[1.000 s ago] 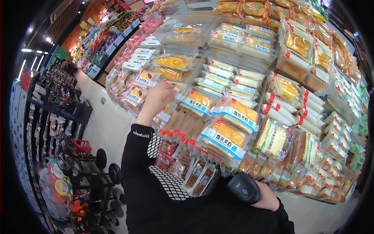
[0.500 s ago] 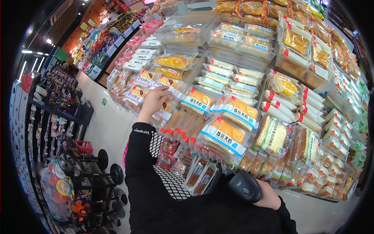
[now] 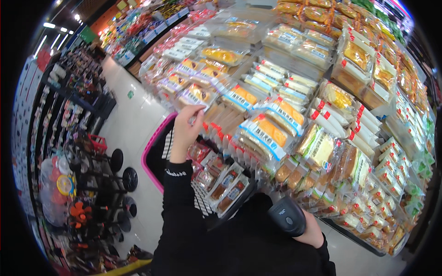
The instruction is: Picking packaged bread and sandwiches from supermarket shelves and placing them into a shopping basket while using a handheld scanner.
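My left hand (image 3: 186,131) reaches over the near left edge of the bread display, its thumb and fingers closed in a pinch. The fingertips meet the near edge of a purple-and-white wrapped bread package (image 3: 196,94); whether they grip its wrapper is hard to make out. Low on the right, my right hand (image 3: 311,233) is wrapped around a black handheld barcode scanner (image 3: 288,218), its rounded head toward the shelf. Below the left hand is a pink-rimmed basket (image 3: 148,154) with dark and striped sides. Long packs of brown cakes (image 3: 229,189) and small red packets (image 3: 199,152) lie by it.
Blue-and-white packs of sandwich bread (image 3: 263,133) stand in front of me. Green-trimmed loaf packs (image 3: 316,146) and small white-and-red bags (image 3: 363,133) fill the right. At the left, a tiled floor aisle (image 3: 124,119) separates me from racks holding round black stands (image 3: 130,179).
My left hand has drawn back from over the wrapped bread to its near edge. The view has shifted, showing more of the pink basket rim. The right hand still holds the scanner.
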{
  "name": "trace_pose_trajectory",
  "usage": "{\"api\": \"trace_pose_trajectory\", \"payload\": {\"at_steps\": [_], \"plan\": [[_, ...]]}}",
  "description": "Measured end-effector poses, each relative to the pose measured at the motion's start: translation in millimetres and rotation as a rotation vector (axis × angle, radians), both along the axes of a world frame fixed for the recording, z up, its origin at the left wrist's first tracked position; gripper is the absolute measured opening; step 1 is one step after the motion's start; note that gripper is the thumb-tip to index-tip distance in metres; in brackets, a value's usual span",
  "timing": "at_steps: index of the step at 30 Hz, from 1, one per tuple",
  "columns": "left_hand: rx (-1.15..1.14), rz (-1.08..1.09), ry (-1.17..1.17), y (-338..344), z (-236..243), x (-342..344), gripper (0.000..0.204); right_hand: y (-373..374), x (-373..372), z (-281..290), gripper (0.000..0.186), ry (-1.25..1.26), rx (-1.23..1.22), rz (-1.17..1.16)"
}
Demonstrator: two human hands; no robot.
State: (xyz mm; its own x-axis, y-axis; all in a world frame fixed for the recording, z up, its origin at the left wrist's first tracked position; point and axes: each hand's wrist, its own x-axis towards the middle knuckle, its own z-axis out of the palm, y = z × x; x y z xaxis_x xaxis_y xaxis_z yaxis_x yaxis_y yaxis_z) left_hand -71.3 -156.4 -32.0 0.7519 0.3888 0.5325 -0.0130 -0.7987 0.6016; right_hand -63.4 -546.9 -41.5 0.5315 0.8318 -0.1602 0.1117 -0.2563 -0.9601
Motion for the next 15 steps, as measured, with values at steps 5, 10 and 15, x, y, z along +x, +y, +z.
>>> {"api": "trace_pose_trajectory", "payload": {"at_steps": [5,10,15], "plan": [[-0.378,0.163,0.137,-49.3,-54.2,-83.1,0.015,-29.7,-19.4,-15.6,0.05,0.011,-0.001,0.016],[-0.251,0.159,0.58,-76.4,-110.7,-162.7,0.017,-46.4,-35.0,-37.7,0.046,0.102,-0.106,0.099],[-0.268,0.266,0.846,-93.6,-134.9,-220.8,0.02,-42.8,-46.7,-51.0,0.044,0.092,-0.14,0.175]]}}
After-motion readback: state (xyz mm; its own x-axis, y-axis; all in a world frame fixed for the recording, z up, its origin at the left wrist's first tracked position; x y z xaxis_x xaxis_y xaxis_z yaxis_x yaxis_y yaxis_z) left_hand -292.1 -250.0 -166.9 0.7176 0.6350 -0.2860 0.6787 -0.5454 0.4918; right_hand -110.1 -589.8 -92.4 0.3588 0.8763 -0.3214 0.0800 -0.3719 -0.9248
